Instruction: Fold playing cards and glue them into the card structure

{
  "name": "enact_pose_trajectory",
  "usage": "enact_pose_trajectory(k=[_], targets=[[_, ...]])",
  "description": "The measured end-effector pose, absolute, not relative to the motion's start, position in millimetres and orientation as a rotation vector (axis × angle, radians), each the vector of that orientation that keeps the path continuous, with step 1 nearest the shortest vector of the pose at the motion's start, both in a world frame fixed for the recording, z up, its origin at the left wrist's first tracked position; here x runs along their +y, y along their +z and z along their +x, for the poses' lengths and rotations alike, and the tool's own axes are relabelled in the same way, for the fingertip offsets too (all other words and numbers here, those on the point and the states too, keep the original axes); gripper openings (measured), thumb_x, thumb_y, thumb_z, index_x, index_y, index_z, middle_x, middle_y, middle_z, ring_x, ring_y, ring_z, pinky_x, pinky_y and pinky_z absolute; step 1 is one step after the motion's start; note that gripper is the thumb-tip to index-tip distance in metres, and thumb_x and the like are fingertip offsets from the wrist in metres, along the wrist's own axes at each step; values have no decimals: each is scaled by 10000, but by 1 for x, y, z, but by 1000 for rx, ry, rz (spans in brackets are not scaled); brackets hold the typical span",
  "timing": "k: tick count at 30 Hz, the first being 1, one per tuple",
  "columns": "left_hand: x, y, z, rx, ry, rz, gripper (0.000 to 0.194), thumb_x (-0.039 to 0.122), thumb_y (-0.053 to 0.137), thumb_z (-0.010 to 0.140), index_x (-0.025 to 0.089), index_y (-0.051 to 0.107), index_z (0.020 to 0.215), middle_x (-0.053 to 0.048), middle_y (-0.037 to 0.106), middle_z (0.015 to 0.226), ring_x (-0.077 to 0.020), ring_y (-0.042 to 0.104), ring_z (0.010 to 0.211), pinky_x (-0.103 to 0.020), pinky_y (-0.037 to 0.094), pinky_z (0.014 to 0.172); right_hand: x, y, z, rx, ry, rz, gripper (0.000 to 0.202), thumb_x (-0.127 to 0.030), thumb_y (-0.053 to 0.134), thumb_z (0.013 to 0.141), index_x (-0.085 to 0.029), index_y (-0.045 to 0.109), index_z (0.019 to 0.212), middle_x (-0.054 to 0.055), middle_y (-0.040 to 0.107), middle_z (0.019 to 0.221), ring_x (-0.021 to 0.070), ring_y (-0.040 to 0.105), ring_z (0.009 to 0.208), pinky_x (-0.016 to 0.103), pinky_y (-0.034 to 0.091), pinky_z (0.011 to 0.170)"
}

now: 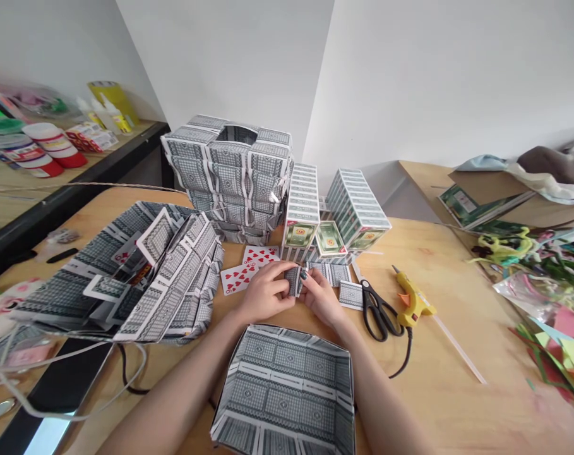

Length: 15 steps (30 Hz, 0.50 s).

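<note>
Both my hands meet over the middle of the table, pinching one small folded grey-patterned card (293, 281) between them. My left hand (269, 292) grips its left side and my right hand (321, 295) its right edge. Two heart-faced cards (237, 279) lie beside my left hand. Behind my right hand are folded cards (340, 273), with another folded card (351, 294) to the right. An open box made of cards (293, 392) sits between my forearms. Boxed card decks (302, 218) are stacked just beyond my hands.
A tall card-built structure (234, 170) stands behind, and a large card-built container (173, 284) holding loose cards is at left. Black scissors (380, 313) and a yellow glue gun (412, 302) with its cord lie at right. A dark tablet-like slab (54, 392) and white cables are front left.
</note>
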<state>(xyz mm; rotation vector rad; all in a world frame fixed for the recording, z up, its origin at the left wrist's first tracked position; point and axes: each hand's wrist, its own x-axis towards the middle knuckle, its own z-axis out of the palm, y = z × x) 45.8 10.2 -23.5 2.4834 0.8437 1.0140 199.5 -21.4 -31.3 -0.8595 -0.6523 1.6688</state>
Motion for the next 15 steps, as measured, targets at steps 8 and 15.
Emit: enact_pose_trajectory(k=[8,15], targets=[[9,-21,46,838,952,2476,165,136,570,656,163,495,511,-41,514,1194,-197,495,1040,-345,409,900,-22,-31,200,-678,1680,-867,291,-350,674,683,-217,425,751,-41,588,694,144,608,693,294,482,630],[9,-19,47,841,923,2452,164,138,557,663,160,479,520,-51,505,1187,-198,496,1016,-338,417,864,-22,-32,201,-700,1688,-832,282,-342,668,694,-220,424,764,-39,591,719,147,612,706,301,477,646]])
